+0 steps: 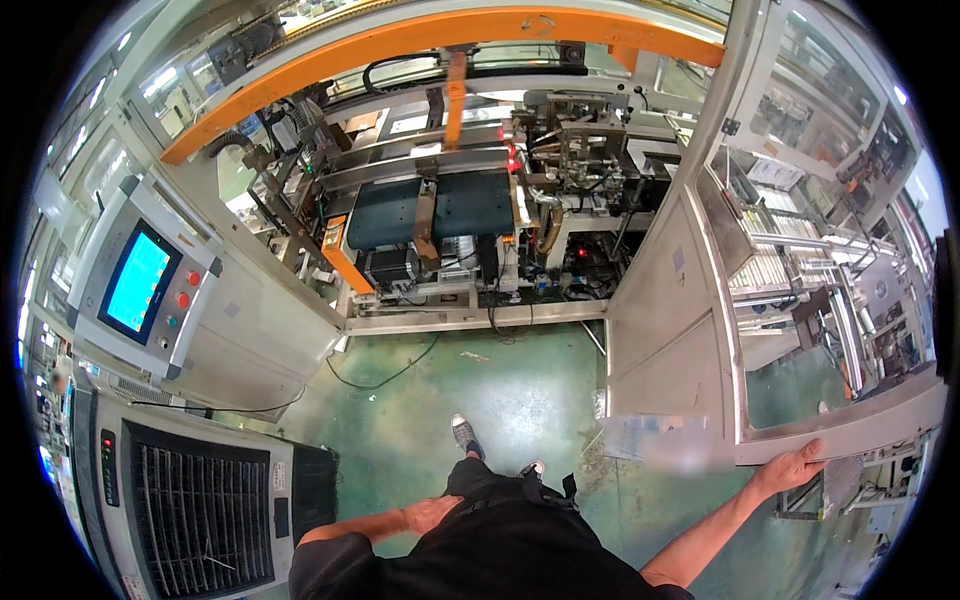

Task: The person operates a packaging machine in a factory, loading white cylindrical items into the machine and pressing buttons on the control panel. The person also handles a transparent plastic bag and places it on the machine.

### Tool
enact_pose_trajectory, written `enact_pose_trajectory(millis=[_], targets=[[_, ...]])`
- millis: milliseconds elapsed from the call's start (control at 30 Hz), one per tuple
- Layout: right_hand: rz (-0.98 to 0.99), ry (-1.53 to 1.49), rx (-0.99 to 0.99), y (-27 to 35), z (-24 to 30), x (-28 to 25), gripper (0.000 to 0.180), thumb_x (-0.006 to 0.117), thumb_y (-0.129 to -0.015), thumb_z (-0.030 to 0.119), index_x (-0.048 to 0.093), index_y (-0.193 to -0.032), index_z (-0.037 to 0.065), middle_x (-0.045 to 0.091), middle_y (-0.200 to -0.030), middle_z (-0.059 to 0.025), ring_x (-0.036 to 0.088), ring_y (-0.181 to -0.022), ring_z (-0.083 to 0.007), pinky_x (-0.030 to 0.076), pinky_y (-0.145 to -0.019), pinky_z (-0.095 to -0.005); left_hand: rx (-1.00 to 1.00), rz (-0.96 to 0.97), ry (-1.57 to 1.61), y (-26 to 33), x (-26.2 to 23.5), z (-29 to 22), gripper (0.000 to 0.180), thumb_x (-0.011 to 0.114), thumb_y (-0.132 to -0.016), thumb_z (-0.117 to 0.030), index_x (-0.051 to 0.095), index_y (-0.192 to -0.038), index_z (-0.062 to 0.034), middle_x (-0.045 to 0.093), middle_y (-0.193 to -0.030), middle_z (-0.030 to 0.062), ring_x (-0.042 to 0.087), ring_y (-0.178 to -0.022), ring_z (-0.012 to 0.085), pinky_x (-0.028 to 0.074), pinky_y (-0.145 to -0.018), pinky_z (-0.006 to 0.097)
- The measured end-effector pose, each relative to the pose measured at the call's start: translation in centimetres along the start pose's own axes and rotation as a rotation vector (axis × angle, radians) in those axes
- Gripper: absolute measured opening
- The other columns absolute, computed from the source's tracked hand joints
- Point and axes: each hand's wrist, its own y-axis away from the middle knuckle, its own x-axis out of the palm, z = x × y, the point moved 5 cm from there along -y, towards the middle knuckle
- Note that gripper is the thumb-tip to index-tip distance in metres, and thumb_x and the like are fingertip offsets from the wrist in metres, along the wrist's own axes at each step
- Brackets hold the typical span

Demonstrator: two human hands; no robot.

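My right hand (792, 470) is closed round the edge of a light grey machine door (665, 350), out at the lower right. This door has a clear window panel in its frame and stands swung open. My left hand (432, 514) lies flat against my dark shorts at the waist, with nothing seen in it. In front of me the machine is open, showing a dark green conveyor belt (385, 213) split by a metal bar. An orange beam (440, 40) spans the opening above it.
At left, a control panel (140, 278) with a lit blue screen and red buttons is mounted on another door (250, 320). Below it stands a grey unit with a black grille (200, 510). A black cable (385, 383) trails over the green floor (510, 385) by the machine's base.
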Motion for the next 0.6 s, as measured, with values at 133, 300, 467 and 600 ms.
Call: enact_pose_trajectory(millis=[133, 300, 467, 600], targets=[[-0.011, 0.035, 0.028, -0.1, -0.5, -0.3, 0.055, 0.051, -0.093, 0.031, 0.036, -0.129, -0.008, 0.047, -0.125, -0.0177, 0.048, -0.104, -0.0217, 0.037, -0.092, -0.0306, 0.047, -0.043, -0.036, 0.4, 1.0, 1.1, 0.056, 0.044, -0.085, -0.022, 0.029, -0.132, 0.0054, 0.036, -0.135, 0.0248, 0.037, -0.125, 0.0348, 0.033, -0.104, 0.041], [-0.024, 0.01, 0.028, 0.1, 0.0, 0.0, 0.053, 0.051, -0.093, 0.029, 0.037, -0.128, -0.009, 0.048, -0.123, -0.0183, 0.048, -0.103, -0.0218, 0.038, -0.092, -0.0305, 0.076, -0.074, -0.094, 0.4, 1.1, 1.0, 0.057, 0.046, -0.084, -0.02, 0.029, -0.132, 0.0062, 0.037, -0.133, 0.0249, 0.04, -0.122, 0.0351, 0.036, -0.101, 0.041], [-0.031, 0.034, 0.02, 0.1, 0.6, 0.2, 0.053, 0.051, -0.094, 0.029, 0.038, -0.127, -0.009, 0.048, -0.122, -0.0183, 0.048, -0.103, -0.0221, 0.038, -0.091, -0.0305, 0.08, -0.088, -0.088, 0.2, -0.5, -0.7, 0.056, 0.048, -0.082, -0.019, 0.031, -0.129, 0.0062, 0.042, -0.128, 0.0236, 0.045, -0.116, 0.0351, 0.039, -0.097, 0.041], [-0.038, 0.023, 0.059, 0.2, 0.7, 0.3, 0.053, 0.051, -0.094, 0.029, 0.038, -0.127, -0.009, 0.049, -0.122, -0.0181, 0.049, -0.102, -0.0221, 0.038, -0.091, -0.0308, 0.057, -0.072, -0.095, 0.3, -0.4, -0.4, 0.056, 0.048, -0.082, -0.019, 0.031, -0.13, 0.0058, 0.042, -0.127, 0.0232, 0.045, -0.116, 0.0348, 0.04, -0.097, 0.04]])
